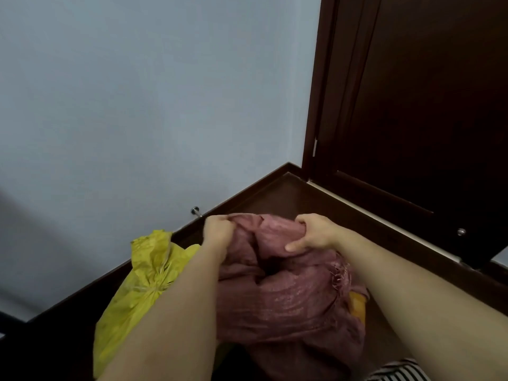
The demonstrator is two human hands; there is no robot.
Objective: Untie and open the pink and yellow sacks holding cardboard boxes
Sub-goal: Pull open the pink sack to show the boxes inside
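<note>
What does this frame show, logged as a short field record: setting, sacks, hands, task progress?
setting: corner of pale wall and dark wooden door, dark floor
pink sack: crumpled pink woven sack, mouth partly pulled apart, contents not visible
yellow sack: yellow woven sack left of the pink one, neck tied shut with a knot
left hand: gripping the pink sack's mouth fabric
right hand: gripping the opposite side of the mouth
progress: pink sack being opened; yellow sack not yet untied

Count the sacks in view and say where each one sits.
2. The pink sack is gripped by both hands at centre; the yellow sack, tied, sits left against the wall. Others may be hidden.
</note>
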